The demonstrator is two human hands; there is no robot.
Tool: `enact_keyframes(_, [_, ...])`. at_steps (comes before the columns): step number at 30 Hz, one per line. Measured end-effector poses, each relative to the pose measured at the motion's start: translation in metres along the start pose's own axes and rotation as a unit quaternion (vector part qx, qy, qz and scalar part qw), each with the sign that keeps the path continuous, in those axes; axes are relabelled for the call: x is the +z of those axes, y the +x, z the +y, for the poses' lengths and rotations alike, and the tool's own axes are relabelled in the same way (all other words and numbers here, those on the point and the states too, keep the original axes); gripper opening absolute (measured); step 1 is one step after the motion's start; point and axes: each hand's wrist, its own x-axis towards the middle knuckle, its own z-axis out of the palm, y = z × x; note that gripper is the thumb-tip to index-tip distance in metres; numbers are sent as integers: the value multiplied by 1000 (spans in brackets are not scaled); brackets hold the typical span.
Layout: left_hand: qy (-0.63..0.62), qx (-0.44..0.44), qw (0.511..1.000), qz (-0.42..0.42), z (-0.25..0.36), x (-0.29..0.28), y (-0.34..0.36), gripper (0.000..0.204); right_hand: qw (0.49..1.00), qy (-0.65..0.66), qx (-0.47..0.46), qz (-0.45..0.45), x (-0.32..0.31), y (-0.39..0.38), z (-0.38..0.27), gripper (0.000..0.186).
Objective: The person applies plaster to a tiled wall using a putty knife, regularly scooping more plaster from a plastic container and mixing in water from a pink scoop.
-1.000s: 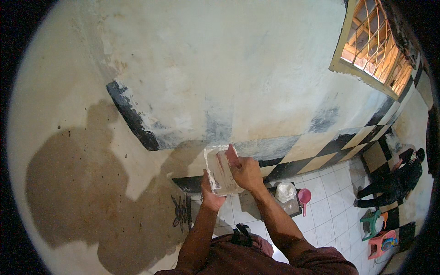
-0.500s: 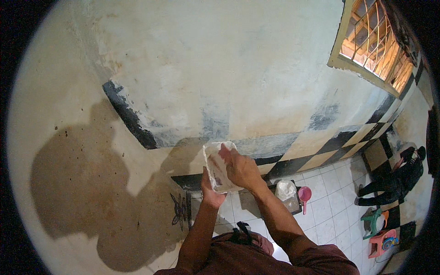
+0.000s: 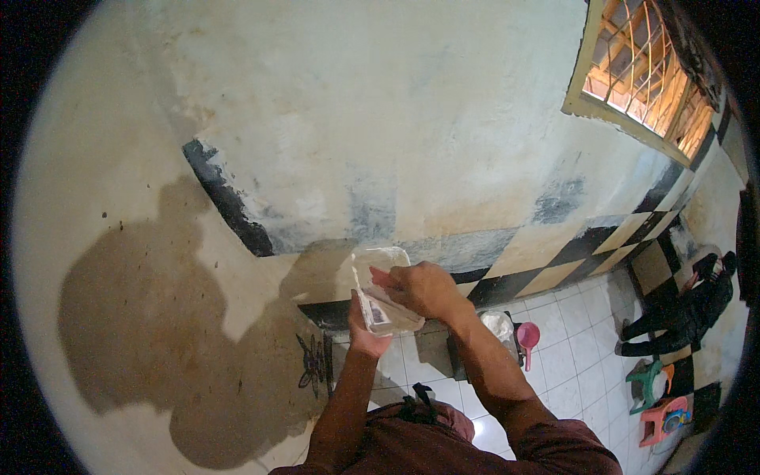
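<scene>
My left hand point(image 3: 366, 334) holds a clear plastic tub point(image 3: 388, 317) from its left and underside, its rim and inside smeared with white paste. My right hand point(image 3: 427, 286) is closed round a red scraper point(image 3: 381, 276), whose visible part angles into the tub toward the upper left; my fingers hide much of it. Both hands are in front of the patchily painted wall point(image 3: 412, 111), above the tiled floor. Below my right forearm a white bag or tub of pale material point(image 3: 497, 324) sits on a dark tray, beside a pink dipper point(image 3: 528, 336).
At the right a person point(image 3: 685, 309) in dark clothes stands by the side wall, near a green stool point(image 3: 645, 384) and a coral stool point(image 3: 657, 423) with things on them. A barred window point(image 3: 641, 71) is at the upper right. A plain wall point(image 3: 103, 182) with shadows runs along my left.
My right hand has moved right and slightly up, and the red scraper has turned from nearly upright to slanting leftward inside the tub. My left hand has barely moved.
</scene>
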Motion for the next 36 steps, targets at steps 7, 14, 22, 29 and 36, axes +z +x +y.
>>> enact_keyframes(7, [6,17,1000,16,-6,10,-4,46,1000,-3,-1,-12,-5,1,6,28])
enact_keyframes(14, [-4,19,998,-53,-3,15,-6,54,994,42,6,99,6,-8,-10,27])
enact_keyframes(22, [38,39,998,-6,-2,26,-15,62,969,71,174,161,18,-22,-16,25])
enact_keyframes(29, [41,-12,996,76,-13,21,-22,66,979,-9,165,118,24,-19,8,27])
enact_keyframes(36, [68,-37,993,93,-22,16,-26,67,990,-76,104,59,43,-20,8,29])
